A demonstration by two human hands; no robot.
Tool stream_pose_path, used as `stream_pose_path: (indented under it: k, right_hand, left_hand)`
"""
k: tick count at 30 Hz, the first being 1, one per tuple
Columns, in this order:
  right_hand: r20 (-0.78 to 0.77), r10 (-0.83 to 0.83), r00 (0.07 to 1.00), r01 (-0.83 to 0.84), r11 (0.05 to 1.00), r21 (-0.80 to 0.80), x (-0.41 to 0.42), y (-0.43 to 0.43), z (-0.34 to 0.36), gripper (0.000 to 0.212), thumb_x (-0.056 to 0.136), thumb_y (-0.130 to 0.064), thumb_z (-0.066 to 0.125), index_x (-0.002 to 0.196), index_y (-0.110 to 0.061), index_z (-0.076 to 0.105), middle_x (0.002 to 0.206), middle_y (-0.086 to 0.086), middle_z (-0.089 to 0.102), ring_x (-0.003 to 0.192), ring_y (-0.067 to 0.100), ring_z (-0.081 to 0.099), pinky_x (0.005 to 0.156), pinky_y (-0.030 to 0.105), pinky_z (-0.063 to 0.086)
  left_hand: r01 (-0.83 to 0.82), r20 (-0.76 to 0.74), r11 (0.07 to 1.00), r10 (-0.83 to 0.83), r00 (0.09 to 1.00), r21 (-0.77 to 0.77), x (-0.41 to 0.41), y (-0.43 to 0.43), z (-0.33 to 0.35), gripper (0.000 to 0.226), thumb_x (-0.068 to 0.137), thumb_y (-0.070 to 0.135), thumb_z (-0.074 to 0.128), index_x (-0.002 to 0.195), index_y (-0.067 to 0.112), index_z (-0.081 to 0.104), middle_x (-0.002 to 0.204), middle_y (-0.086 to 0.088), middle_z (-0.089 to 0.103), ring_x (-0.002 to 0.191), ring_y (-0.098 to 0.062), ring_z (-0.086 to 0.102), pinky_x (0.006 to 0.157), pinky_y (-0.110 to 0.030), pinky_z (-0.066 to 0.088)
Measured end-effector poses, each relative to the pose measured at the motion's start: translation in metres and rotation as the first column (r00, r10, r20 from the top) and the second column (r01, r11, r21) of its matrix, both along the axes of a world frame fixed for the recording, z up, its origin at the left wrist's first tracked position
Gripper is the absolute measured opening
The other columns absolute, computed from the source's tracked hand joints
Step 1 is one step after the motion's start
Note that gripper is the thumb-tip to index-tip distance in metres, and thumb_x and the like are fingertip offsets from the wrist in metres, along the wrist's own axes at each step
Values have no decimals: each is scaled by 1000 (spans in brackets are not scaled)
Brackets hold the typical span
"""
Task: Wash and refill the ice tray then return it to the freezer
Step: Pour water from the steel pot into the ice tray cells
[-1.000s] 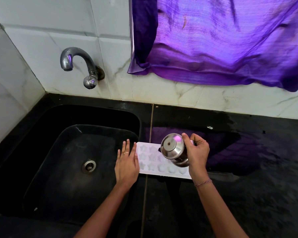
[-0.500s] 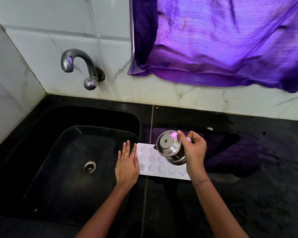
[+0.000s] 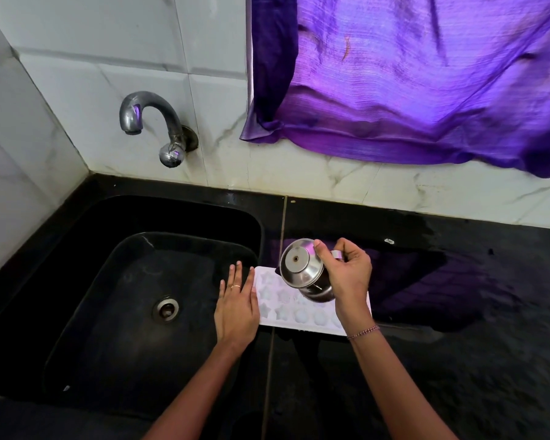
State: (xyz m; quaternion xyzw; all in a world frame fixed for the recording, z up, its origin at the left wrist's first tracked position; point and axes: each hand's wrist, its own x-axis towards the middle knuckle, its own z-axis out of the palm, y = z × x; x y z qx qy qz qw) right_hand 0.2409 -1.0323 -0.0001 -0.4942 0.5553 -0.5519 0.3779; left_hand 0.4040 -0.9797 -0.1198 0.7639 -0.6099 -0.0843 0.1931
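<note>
- Two hands show in my head feed, both at the ice tray [image 3: 280, 310]. It lies flat on the black surface [image 3: 464, 360] just right of the sink [image 3: 77, 249], with its left end at the sink's rim.
- I see a white tray with star-shaped cavities toward its left end and round ones along the near row. I cannot tell whether any of them hold water.
- The left hand [image 3: 237, 308] lies palm down against the tray's left end, fingers straight and close together. I cannot tell whether it presses on the tray's edge or on the rim beside it. A ring [image 3: 235, 286] sits on one finger.
- The right hand [image 3: 346, 274] grips a steel vessel [image 3: 302, 269] with fingers and thumb curled round its side. It holds the vessel over the middle of the tray.
- The vessel is tipped far over, its round base turned toward my camera and its mouth facing down at the cavities. Whether water runs from it I cannot tell.
- A thin bracelet [image 3: 362, 332] circles the right wrist.
- The sink is black, with a metal drain [image 3: 165, 309] in its floor. A curved tap [image 3: 153, 119] is mounted on the white tiled wall [image 3: 108, 42] above its back edge.
- A purple cloth [image 3: 410, 74] hangs over the wall at the upper right, and its reflection shows on the glossy surface behind the tray.
</note>
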Motion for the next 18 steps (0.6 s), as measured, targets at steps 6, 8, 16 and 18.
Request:
stream_pose_path:
  k: [6, 8, 16, 18]
  right_hand:
    - [-77, -7, 997, 4, 999, -41, 3, -1, 0, 50, 76, -16, 76, 49, -21, 34, 46, -12, 30, 51, 6, 27, 51, 23, 29]
    - [-102, -7, 995, 1, 998, -56, 3, -1, -1, 50, 77, -15, 76, 49, -21, 34, 45, -12, 30, 50, 6, 27, 51, 22, 29]
    - [-124, -39, 991, 30, 997, -72, 1, 3, -4, 46, 77, -15, 75, 52, -15, 37, 49, -5, 33, 52, 8, 29, 51, 22, 30]
    - [-86, -47, 995, 43, 998, -48, 0, 3, -5, 46, 78, -15, 75, 52, -14, 37, 50, -3, 32, 54, 12, 29, 53, 28, 30]
  left_hand:
    - [0, -7, 1000, 0, 1000, -5, 0, -1, 0, 49, 100, 26, 20, 149, 22, 20, 159, -3, 8, 146, -14, -2, 119, -31, 0]
    - [-2, -7, 1000, 2, 1000, -8, 0, 0, 0, 49, 100, 26, 20, 149, 22, 20, 159, -4, 8, 146, -14, -2, 119, -31, -1]
    - [-12, -9, 1000, 12, 1000, -3, 0, 1, -1, 49, 100, 27, 20, 149, 22, 19, 159, -4, 7, 146, -14, -3, 119, -31, 0]
    - [-15, -6, 1000, 15, 1000, 0, 0, 1, -1, 49, 100, 27, 19, 149, 23, 19, 159, -4, 7, 146, -15, -3, 119, -30, -1]
